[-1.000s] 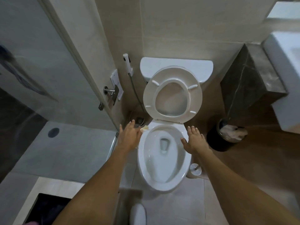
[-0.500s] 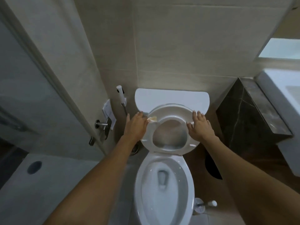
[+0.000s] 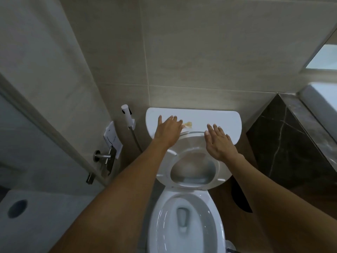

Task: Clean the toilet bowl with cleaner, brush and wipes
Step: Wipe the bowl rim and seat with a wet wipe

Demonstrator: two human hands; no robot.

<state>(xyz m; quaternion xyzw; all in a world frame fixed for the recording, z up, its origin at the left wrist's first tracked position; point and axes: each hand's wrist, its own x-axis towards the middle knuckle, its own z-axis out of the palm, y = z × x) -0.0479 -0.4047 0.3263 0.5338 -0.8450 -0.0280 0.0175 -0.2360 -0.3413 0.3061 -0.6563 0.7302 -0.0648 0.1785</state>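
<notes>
Both hands reach forward over the raised seat, a smooth white plastic ring that leans back toward the tank lid. The left hand lies palm down with straight fingers a little spread, and their tips rest on the glossy flat lid. Just to the right of these fingertips, a small crumpled yellowish scrap lies on the lid; whether the thumb side touches it, I cannot tell. The right hand is also flat and open, fingers slightly apart, over the top edge of the seat, with the fingertips pointing at the lid. Below both wrists, the toilet bowl is an oval of shiny white ceramic, open, with water at its bottom. Left of the left fingers, a white plastic spray head hangs on the matte beige tiled wall.
</notes>
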